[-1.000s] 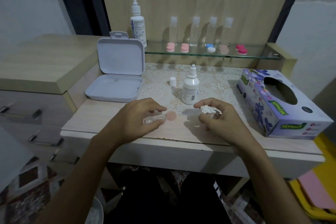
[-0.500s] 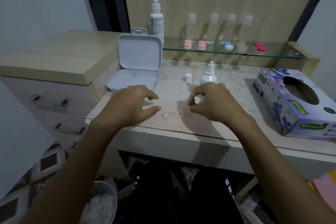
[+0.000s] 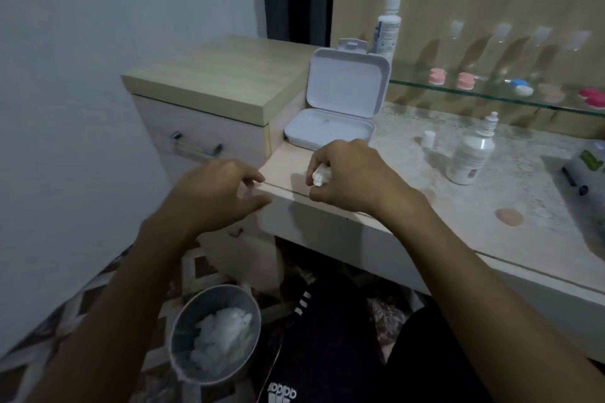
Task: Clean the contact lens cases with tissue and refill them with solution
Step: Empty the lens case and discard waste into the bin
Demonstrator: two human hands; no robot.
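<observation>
Pale wood desk (image 3: pixel 474 206) with a glass top runs from the near centre away to the right, and a glass shelf (image 3: pixel 491 96) sits along its far edge. Your right hand (image 3: pixel 357 177) hovers over the desk's left corner, fingers curled tight round a crumpled white tissue (image 3: pixel 320 177) that pokes out between thumb and forefinger. Your left hand (image 3: pixel 216 193) hangs just left of the desk edge, fingers loosely curled, holding nothing.

On the floor below your left arm stands a small grey bin (image 3: pixel 214 334), holding a heap of white tissue. The wad in your hand is probably bound for it: it looks soft, very light and crushable, so a loose pinch is enough.

An open white box (image 3: pixel 340 108) stands at the far left of the desk. To the right stands a small white bottle (image 3: pixel 469 157), uncapped, with its cap (image 3: pixel 428 140) just to its left. It is likely light and smooth; take it round the body. A round peach lid (image 3: pixel 509 216) lies near the desk's front edge. Coloured lens cases (image 3: pixel 465 80) line the shelf, beside a taller bottle (image 3: pixel 388 26). A clear case is not visible.
</observation>
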